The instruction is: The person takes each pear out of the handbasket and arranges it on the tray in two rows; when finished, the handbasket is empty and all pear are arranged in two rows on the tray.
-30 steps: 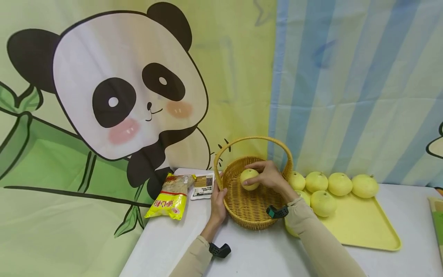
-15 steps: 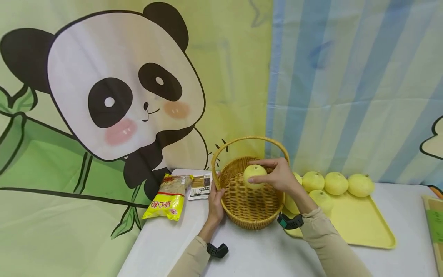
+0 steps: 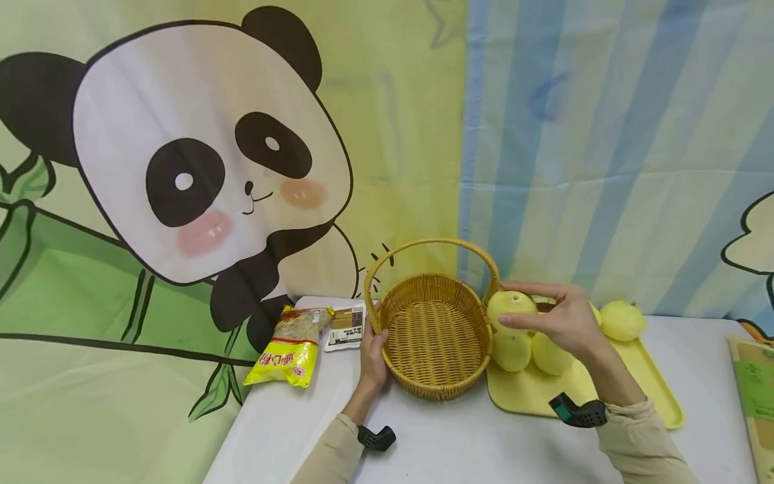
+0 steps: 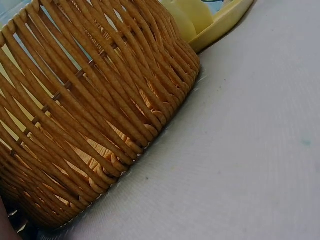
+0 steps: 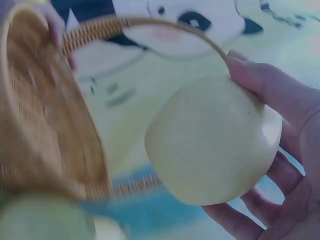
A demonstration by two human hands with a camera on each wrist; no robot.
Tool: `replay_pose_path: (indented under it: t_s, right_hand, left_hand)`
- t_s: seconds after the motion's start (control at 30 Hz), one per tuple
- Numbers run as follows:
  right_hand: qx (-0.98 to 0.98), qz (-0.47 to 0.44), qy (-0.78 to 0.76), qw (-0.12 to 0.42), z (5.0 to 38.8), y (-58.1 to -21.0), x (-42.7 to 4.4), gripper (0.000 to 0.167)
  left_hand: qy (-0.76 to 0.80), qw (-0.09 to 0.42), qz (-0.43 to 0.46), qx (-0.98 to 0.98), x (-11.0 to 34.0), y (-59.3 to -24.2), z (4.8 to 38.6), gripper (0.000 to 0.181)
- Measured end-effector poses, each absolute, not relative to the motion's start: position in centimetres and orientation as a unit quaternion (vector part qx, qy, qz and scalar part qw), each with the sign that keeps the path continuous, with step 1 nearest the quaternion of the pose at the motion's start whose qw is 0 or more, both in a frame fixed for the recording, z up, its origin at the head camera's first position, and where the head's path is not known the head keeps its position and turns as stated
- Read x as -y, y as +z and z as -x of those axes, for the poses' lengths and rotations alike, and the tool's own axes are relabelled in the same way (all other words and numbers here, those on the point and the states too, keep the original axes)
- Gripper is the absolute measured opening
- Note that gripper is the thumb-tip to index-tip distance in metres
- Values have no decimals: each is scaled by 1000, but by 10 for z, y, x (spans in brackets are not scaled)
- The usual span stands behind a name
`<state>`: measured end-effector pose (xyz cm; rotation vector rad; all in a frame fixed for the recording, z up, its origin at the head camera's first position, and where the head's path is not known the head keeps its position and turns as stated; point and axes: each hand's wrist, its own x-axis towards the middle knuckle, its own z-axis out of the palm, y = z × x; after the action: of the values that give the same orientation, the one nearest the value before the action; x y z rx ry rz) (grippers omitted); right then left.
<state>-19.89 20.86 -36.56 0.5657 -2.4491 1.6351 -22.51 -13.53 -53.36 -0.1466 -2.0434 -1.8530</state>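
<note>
In the head view, a round wicker basket (image 3: 440,346) with an arched handle stands on the white table with nothing in it. My left hand (image 3: 373,359) grips its left side, thumb over the rim near the handle's foot. My right hand (image 3: 568,324) holds a round pale yellow pear (image 3: 511,306) between thumb and fingers, just right of the basket and above the left part of a yellow tray (image 3: 526,398). Several similar pears (image 3: 623,320) sit on that tray, some partly behind the right hand. The right wrist view shows the held pear (image 5: 215,142) close up, beside the tilted-looking basket.
Left of the basket lie a yellow snack-like bag (image 3: 290,346) and a small white-and-brown packet (image 3: 347,328). A green-and-brown flat item (image 3: 756,390) lies at the table's right edge. A curtain with a panda print (image 3: 199,154) hangs behind the table.
My right hand has carried the pear out from over the basket to the right, above the tray. The left hand has stayed on the basket. The head view has shifted slightly.
</note>
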Motion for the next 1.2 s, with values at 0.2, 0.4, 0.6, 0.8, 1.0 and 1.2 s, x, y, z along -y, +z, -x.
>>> replay_pose_path:
  t_s: [0.2, 0.4, 0.6, 0.8, 1.0, 1.2]
  right_hand:
    - [843, -89, 517, 115, 191, -379, -267, 53]
    - [857, 8, 499, 125, 189, -406, -317, 58]
    - [863, 44, 489, 119, 189, -431, -339, 59]
    - [875, 46, 464, 128, 192, -452, -344, 59]
    - [890, 73, 435, 117, 196, -468, -349, 63]
    - [892, 85, 427, 123, 196, -477, -354, 64]
  left_hand:
    - [-660, 185, 54, 726, 136, -533, 225, 66]
    - [-666, 183, 57, 721, 137, -535, 225, 65]
    - [-666, 185, 56, 721, 134, -535, 226, 65]
    - [-663, 184, 60, 723, 136, -532, 226, 65]
    - [-662, 185, 61, 724, 137, -532, 227, 66]
    - [-663, 185, 54, 723, 134, -533, 226, 65]
